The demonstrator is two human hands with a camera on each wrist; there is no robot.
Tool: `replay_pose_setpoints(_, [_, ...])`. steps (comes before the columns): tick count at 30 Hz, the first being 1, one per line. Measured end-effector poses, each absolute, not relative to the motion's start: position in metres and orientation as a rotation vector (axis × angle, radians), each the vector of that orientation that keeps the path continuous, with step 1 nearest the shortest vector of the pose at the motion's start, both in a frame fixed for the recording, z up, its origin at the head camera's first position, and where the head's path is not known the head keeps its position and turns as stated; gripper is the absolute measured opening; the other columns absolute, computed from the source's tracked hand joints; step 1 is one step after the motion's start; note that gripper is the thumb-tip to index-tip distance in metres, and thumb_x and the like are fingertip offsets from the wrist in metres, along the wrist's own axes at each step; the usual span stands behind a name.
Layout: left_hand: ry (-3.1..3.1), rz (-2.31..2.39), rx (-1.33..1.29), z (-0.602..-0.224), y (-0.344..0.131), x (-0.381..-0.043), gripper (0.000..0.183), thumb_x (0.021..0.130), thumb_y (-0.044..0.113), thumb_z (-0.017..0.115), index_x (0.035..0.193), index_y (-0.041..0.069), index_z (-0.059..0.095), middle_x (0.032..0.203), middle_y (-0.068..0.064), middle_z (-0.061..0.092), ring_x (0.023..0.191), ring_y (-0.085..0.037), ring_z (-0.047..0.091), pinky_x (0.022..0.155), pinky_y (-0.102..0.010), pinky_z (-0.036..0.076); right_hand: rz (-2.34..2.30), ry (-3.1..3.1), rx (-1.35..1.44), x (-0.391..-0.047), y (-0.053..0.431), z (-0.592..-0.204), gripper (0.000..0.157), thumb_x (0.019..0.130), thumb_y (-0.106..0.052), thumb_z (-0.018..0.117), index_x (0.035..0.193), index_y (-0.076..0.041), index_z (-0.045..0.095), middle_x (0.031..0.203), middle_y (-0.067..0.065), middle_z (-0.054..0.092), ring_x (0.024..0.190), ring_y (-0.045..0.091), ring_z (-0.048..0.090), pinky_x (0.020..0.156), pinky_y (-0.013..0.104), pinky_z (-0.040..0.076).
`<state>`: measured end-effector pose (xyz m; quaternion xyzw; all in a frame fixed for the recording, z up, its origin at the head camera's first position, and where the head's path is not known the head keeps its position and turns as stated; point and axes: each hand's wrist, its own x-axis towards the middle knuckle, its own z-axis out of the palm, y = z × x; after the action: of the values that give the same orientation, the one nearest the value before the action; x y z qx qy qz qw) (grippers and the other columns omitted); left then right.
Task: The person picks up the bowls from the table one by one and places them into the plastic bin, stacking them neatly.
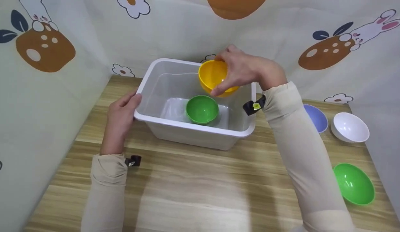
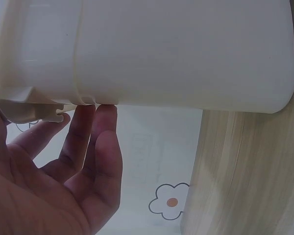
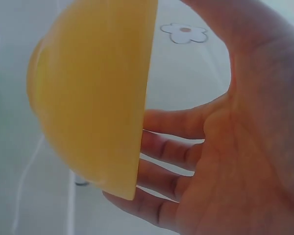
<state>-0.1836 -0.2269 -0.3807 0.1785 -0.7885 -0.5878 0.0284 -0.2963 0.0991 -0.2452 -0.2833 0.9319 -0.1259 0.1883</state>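
A round yellow bowl [image 1: 214, 75] is held tilted over the right end of a whitish, upright rectangular tub [image 1: 193, 135]

The head view looks forward and down from above, standing back enough to take in the tub [image 1: 193, 137], table [image 1: 187, 180] and both hands. The left wrist view, turned sideways, faces the tub's outer wall closely, past the left hand [image 1: 120, 111]. The right wrist view sits very near the yellow bowl [image 1: 213, 72] and right hand [image 1: 243, 69]. The head view shares tub and left hand with the left wrist view, bowl and right hand with the right.
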Motion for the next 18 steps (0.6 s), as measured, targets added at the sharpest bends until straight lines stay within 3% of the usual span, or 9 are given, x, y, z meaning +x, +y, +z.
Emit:
replay_pose_setpoints(6, [-2.444, -1.769, 0.535, -0.381, -0.228, -0.185, 0.058, 0.098, 0.055, 0.059, 0.146, 0.024, 0.057, 0.151, -0.001, 0.057, 0.134, -0.017, 0.055, 0.115, -0.038, 0.044, -0.330, 2.616, -0.836, -0.302, 0.086, -0.259, 0.102, 0.073, -0.059, 0.082, 0.153, -0.014, 0.038, 0.138, 0.012, 0.039, 0.126, 0.027, 0.039, 0.104, 0.043, 0.044])
replay_pose_setpoints(18, [-2.439, -1.782, 0.562, -0.381, -0.229, -0.184, 0.058, 0.098, 0.056, 0.060, 0.147, 0.026, 0.055, 0.155, 0.001, 0.053, 0.140, -0.018, 0.051, 0.118, -0.041, 0.040, -0.328, 2.599, -0.851, -0.307, 0.065, -0.279, 0.103, 0.072, -0.058, 0.083, 0.151, -0.010, 0.039, 0.137, 0.009, 0.040, 0.127, 0.025, 0.036, 0.105, 0.042, 0.048])
